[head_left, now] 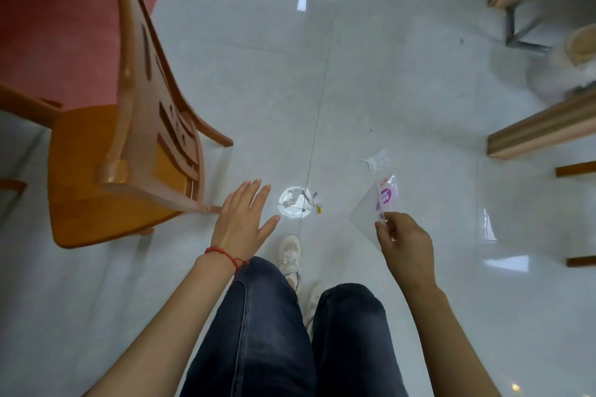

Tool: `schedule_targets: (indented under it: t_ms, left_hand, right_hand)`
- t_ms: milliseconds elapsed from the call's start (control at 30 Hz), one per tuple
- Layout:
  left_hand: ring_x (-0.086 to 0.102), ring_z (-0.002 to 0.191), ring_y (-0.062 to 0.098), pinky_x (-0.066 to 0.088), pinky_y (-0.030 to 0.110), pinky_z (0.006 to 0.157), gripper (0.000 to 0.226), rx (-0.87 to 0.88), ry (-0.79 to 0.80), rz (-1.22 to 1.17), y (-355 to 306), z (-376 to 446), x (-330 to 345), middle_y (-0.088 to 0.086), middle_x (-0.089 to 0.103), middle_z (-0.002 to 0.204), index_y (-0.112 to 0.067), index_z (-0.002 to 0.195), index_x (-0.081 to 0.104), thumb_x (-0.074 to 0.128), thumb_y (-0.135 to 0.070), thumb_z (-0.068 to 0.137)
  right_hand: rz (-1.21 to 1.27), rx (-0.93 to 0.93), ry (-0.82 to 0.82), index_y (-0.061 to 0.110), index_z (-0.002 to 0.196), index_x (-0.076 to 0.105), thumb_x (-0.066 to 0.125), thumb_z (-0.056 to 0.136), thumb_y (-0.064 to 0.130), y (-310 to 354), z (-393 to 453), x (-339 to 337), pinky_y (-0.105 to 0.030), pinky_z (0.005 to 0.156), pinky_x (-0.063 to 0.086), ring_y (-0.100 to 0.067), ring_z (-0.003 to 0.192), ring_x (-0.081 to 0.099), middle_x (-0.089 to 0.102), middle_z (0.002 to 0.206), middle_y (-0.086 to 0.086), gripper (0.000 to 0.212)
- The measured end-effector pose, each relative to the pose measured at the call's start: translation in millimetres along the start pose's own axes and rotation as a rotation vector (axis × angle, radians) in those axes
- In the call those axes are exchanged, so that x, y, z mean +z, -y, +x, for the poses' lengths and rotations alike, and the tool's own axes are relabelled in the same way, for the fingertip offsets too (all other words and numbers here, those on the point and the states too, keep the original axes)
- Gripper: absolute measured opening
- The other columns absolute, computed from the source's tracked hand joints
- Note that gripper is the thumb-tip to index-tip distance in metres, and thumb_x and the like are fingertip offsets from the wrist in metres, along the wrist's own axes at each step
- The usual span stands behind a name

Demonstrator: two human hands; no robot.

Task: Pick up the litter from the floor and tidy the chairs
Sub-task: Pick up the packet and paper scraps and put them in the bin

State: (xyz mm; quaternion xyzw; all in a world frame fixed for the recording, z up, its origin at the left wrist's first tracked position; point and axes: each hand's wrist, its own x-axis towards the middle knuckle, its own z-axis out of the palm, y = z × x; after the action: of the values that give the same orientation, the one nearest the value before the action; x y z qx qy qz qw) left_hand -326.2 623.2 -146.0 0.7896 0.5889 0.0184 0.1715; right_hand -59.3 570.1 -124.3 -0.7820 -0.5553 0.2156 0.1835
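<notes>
A clear plastic wrapper (pixel 380 203) with a purple label hangs pinched in the right hand (pixel 403 245), lifted off the floor (pixel 387 90), likely to carry away. More litter lies ahead: a torn white lid (pixel 295 203) and a crumpled scrap (pixel 375 159). The left hand (pixel 242 222), fingers spread and holding nothing, hovers beside the wooden chair (pixel 129 155), probably reaching for the lid.

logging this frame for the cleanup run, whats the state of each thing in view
left hand: open, fingers spread, beside the chair's back rail
right hand: pinching the clear wrapper
clear wrapper: off the floor, held by one edge
wooden chair: upright on its legs
round white litter: on the floor, torn, not picked up
small white scrap: on the floor, crumpled, not picked up
</notes>
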Motion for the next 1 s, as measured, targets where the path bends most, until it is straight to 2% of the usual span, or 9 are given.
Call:
schedule_targets:
  t_ms: [200,300,367,467,567,700,1000]
  left_hand:
    - [0.053,0.113,0.044,0.041,0.055,0.088,0.055,0.006,0.022,-0.012,-2,53,42,0.025,0.057,0.122,0.002,0.12,0.056,0.072,-0.027,0.077]
    - [0.054,0.111,0.043,0.043,0.054,0.088,0.052,0.018,0.034,-0.001,4,77,82,0.025,0.058,0.121,0.003,0.12,0.056,0.066,-0.031,0.082]
    - [0.055,0.111,0.042,0.044,0.052,0.088,0.054,0.013,0.05,-0.015,10,93,114,0.025,0.058,0.119,0.003,0.12,0.056,0.054,-0.038,0.085]
    - [0.054,0.111,0.042,0.043,0.051,0.089,0.059,-0.013,0.079,-0.057,20,116,172,0.025,0.058,0.119,0.004,0.119,0.056,0.041,-0.041,0.085]
    - [0.053,0.112,0.043,0.042,0.052,0.091,0.052,-0.059,0.094,-0.087,35,137,240,0.026,0.057,0.12,0.005,0.12,0.056,0.055,-0.034,0.084]
    - [0.05,0.115,0.044,0.041,0.052,0.092,0.052,-0.107,0.128,-0.086,66,166,348,0.027,0.055,0.123,0.006,0.122,0.054,0.072,-0.017,0.079]
    - [0.038,0.125,0.035,0.034,0.041,0.099,0.052,-0.272,0.174,-0.199,129,208,498,0.021,0.048,0.132,0.003,0.13,0.045,0.063,-0.017,0.085]
  right_hand:
    - [0.008,-0.004,0.015,0.0,0.087,0.064,0.066,0.081,0.005,-33,45,36,-0.027,0.058,0.038,-0.02,0.058,0.05,0.063,0.073,-0.01,0.008]
    - [0.037,-0.01,0.042,0.0,0.086,0.064,0.067,0.079,0.004,-58,70,69,-0.027,0.057,0.039,-0.022,0.058,0.052,0.063,0.073,-0.009,0.008]
    - [0.043,-0.036,0.057,0.001,0.084,0.064,0.069,0.077,0.002,-77,84,96,-0.028,0.055,0.041,-0.024,0.056,0.054,0.063,0.072,-0.009,0.009]
    - [0.053,-0.05,0.089,0.001,0.083,0.063,0.069,0.077,0.002,-110,101,141,-0.032,0.051,0.046,-0.026,0.055,0.055,0.063,0.071,-0.01,0.009]
    - [0.064,-0.048,0.109,0.002,0.083,0.063,0.07,0.076,0.001,-143,114,190,-0.033,0.051,0.048,-0.025,0.055,0.057,0.063,0.071,-0.009,0.01]
    - [0.041,-0.083,0.133,0.002,0.082,0.063,0.072,0.074,0.001,-197,133,270,-0.027,0.05,0.044,-0.023,0.054,0.057,0.063,0.07,-0.008,0.012]
    - [0.012,-0.074,0.171,0.0,0.084,0.065,0.071,0.076,0.001,-274,167,381,-0.026,0.056,0.042,-0.024,0.056,0.058,0.066,0.074,-0.012,0.01]
